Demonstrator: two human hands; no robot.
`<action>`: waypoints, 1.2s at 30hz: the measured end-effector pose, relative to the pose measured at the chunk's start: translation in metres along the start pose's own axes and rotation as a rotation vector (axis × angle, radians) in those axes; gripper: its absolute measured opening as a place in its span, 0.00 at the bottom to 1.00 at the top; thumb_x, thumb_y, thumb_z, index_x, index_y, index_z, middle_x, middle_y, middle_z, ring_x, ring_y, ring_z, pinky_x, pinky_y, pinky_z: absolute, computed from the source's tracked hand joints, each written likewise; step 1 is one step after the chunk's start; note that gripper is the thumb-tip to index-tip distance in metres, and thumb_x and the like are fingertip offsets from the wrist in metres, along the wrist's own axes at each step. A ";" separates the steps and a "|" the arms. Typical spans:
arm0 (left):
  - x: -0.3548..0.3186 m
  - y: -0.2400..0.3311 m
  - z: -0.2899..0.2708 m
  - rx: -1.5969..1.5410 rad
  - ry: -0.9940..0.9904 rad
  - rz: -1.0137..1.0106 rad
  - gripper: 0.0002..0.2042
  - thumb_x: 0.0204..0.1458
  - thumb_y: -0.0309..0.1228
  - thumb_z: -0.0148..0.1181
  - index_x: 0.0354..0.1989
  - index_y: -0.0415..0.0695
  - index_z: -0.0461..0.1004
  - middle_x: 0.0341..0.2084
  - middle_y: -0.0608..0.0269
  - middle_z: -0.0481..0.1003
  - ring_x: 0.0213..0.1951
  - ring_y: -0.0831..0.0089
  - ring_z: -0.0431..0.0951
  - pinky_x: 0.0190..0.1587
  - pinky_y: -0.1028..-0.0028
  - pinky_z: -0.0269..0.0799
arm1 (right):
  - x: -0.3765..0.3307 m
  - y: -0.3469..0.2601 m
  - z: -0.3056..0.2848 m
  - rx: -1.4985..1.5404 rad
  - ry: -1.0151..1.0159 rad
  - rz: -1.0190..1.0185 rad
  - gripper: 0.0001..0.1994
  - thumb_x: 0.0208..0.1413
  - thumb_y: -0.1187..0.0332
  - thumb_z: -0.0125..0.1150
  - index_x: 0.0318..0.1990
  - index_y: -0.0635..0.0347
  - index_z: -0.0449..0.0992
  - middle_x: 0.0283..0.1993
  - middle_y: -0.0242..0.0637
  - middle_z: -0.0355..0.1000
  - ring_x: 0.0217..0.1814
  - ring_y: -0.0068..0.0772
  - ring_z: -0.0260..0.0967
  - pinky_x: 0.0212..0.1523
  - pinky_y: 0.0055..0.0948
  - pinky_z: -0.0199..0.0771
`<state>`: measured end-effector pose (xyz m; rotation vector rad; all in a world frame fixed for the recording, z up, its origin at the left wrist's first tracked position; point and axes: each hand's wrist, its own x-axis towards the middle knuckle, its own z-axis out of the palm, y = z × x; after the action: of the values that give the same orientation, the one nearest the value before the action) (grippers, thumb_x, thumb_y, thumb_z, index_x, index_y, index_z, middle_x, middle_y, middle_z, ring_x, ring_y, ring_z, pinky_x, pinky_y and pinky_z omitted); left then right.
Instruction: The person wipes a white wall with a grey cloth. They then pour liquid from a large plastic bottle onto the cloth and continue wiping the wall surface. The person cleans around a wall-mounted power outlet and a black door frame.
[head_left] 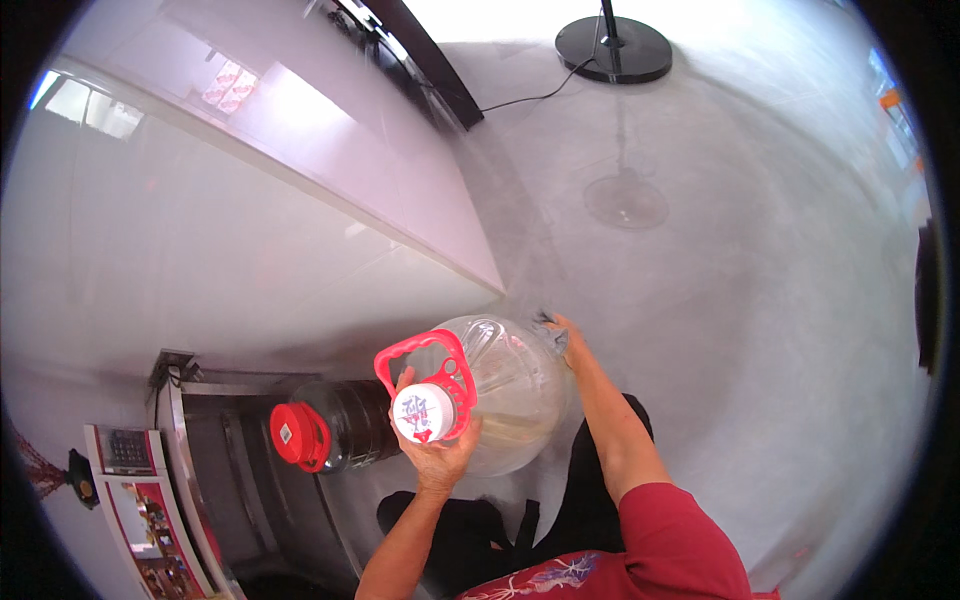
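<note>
Open grey floor [790, 300] is spreading right of a round, clear jug [525, 385]. The left grip [437, 460] is clasping its neck; the right grip [571, 338] (closure unclear) is sitting beside it.

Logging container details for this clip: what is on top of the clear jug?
The clear jug has a white cap and red handle at its top; the left hand holds it near the cap. The mouth beneath is covered, so not visible.

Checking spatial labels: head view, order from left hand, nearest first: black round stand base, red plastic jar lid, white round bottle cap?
1. White bottle cap, at the left hand
2. Red jar lid, leftward
3. Black stand base, far ahead
</note>
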<state>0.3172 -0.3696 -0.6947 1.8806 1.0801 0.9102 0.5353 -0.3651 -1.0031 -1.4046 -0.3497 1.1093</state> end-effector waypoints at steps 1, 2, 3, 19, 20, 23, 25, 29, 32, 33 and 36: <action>-0.003 -0.007 -0.003 0.034 0.014 0.016 0.43 0.33 0.28 0.72 0.59 0.35 0.52 0.60 0.49 0.58 0.55 0.65 0.66 0.56 0.67 0.64 | -0.009 0.016 0.001 0.113 0.054 0.073 0.18 0.58 0.60 0.52 0.50 0.62 0.72 0.43 0.37 0.73 0.45 0.31 0.69 0.47 0.29 0.68; -0.004 -0.010 -0.004 0.058 0.034 0.041 0.43 0.33 0.28 0.72 0.59 0.35 0.52 0.60 0.49 0.58 0.55 0.64 0.66 0.56 0.67 0.64 | -0.017 0.024 0.000 0.221 0.109 0.133 0.17 0.59 0.59 0.51 0.49 0.61 0.72 0.44 0.37 0.73 0.45 0.33 0.69 0.48 0.30 0.68; -0.005 -0.011 -0.004 0.049 0.056 0.047 0.43 0.33 0.29 0.73 0.59 0.35 0.53 0.60 0.49 0.58 0.55 0.63 0.66 0.56 0.66 0.63 | -0.024 0.028 -0.003 0.331 0.168 0.183 0.17 0.59 0.59 0.51 0.49 0.61 0.73 0.45 0.38 0.72 0.46 0.34 0.69 0.49 0.31 0.68; 0.000 0.003 -0.005 0.414 0.171 0.302 0.40 0.33 0.37 0.74 0.55 0.33 0.61 0.47 0.47 0.66 0.51 0.52 0.66 0.55 0.58 0.59 | -0.242 -0.158 0.062 0.160 0.347 -0.343 0.16 0.49 0.72 0.56 0.47 0.57 0.71 0.49 0.41 0.65 0.52 0.37 0.63 0.48 0.33 0.65; -0.001 0.002 -0.006 0.418 0.171 0.295 0.40 0.33 0.37 0.74 0.55 0.33 0.61 0.46 0.47 0.66 0.51 0.52 0.66 0.55 0.58 0.59 | -0.252 -0.172 0.072 0.021 0.381 -0.519 0.17 0.48 0.73 0.58 0.48 0.57 0.71 0.51 0.43 0.64 0.55 0.39 0.62 0.50 0.33 0.65; 0.000 -0.003 -0.006 0.304 0.163 0.268 0.40 0.33 0.37 0.75 0.54 0.33 0.61 0.46 0.47 0.67 0.50 0.52 0.67 0.54 0.59 0.60 | -0.248 -0.197 0.083 -0.553 0.393 -0.775 0.21 0.45 0.74 0.62 0.51 0.56 0.72 0.56 0.47 0.61 0.61 0.48 0.58 0.55 0.36 0.61; -0.001 -0.004 -0.006 0.270 0.162 0.278 0.40 0.33 0.37 0.75 0.54 0.33 0.61 0.46 0.47 0.67 0.49 0.52 0.68 0.54 0.59 0.60 | -0.213 -0.187 0.074 -0.475 0.367 -0.724 0.20 0.48 0.70 0.60 0.51 0.56 0.71 0.56 0.50 0.62 0.59 0.53 0.58 0.56 0.38 0.61; 0.000 -0.004 -0.004 0.310 0.149 0.300 0.41 0.33 0.37 0.75 0.56 0.33 0.60 0.48 0.47 0.66 0.52 0.52 0.66 0.55 0.59 0.58 | -0.147 -0.186 0.040 -0.071 0.082 -0.159 0.19 0.55 0.62 0.53 0.52 0.62 0.70 0.48 0.45 0.71 0.49 0.39 0.67 0.51 0.32 0.64; -0.001 -0.006 -0.006 0.318 0.150 0.292 0.39 0.33 0.36 0.74 0.54 0.34 0.61 0.47 0.48 0.67 0.51 0.53 0.67 0.54 0.60 0.59 | -0.128 -0.151 0.040 0.257 0.134 -0.105 0.19 0.56 0.61 0.52 0.50 0.65 0.70 0.45 0.42 0.72 0.44 0.33 0.68 0.46 0.31 0.67; 0.001 -0.003 -0.005 0.313 0.154 0.308 0.37 0.33 0.36 0.75 0.52 0.34 0.63 0.44 0.49 0.68 0.48 0.55 0.68 0.53 0.60 0.61 | -0.123 -0.130 0.036 0.280 0.204 -0.079 0.20 0.56 0.60 0.52 0.50 0.65 0.70 0.45 0.42 0.72 0.44 0.32 0.68 0.45 0.31 0.67; 0.003 0.004 -0.003 0.287 0.134 0.314 0.36 0.34 0.36 0.74 0.51 0.34 0.63 0.44 0.49 0.68 0.47 0.55 0.69 0.52 0.60 0.62 | -0.132 -0.077 0.035 0.404 0.427 0.010 0.21 0.55 0.59 0.52 0.51 0.65 0.69 0.43 0.43 0.72 0.43 0.32 0.68 0.42 0.31 0.69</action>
<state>0.3168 -0.3675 -0.6892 2.3000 1.0557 1.1182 0.4750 -0.4304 -0.8741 -1.2360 0.1811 0.8029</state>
